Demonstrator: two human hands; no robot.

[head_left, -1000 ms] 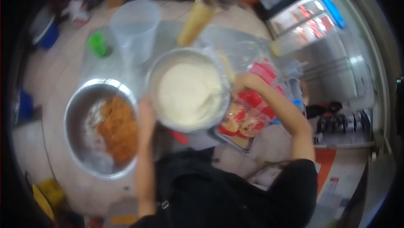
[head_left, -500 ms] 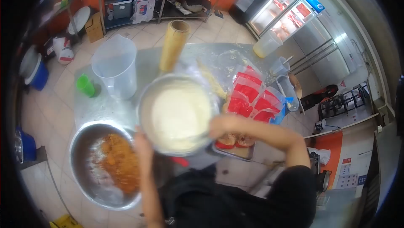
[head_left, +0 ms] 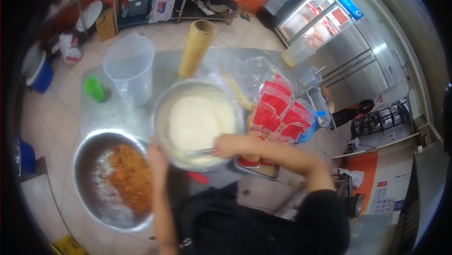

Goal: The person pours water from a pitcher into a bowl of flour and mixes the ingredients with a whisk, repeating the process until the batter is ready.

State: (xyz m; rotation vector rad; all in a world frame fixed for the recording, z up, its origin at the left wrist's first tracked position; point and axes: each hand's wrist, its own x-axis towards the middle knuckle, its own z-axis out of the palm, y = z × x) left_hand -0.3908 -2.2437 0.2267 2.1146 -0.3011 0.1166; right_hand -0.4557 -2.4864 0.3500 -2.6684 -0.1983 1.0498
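Note:
A round metal bowl [head_left: 161, 109] of thick cream-coloured batter [head_left: 197, 118] sits at the near side of the steel table. My left hand [head_left: 157, 155] grips its left rim, with the fingers partly hidden by the bowl's edge. Over the bowl's near right side, my right hand [head_left: 228, 145] is closed around a thin metal utensil [head_left: 200, 152]. The utensil lies across the batter; its kind is not clear from what shows. Left of my left hand stands a large steel basin [head_left: 84, 175] with an orange-brown mixture [head_left: 127, 175] inside.
Behind the bowl stand a roll of wrap [head_left: 195, 50], a large clear jug [head_left: 129, 67] and a green cup [head_left: 94, 89]. Red-and-clear plastic packets [head_left: 275, 102] lie to the right, above a tray [head_left: 268, 172]. A small red object [head_left: 197, 177] is at the near edge.
My right hand has moved from the bowl's right rim inward over the batter, and the metal utensil now shows across it. My left hand stays at the left rim.

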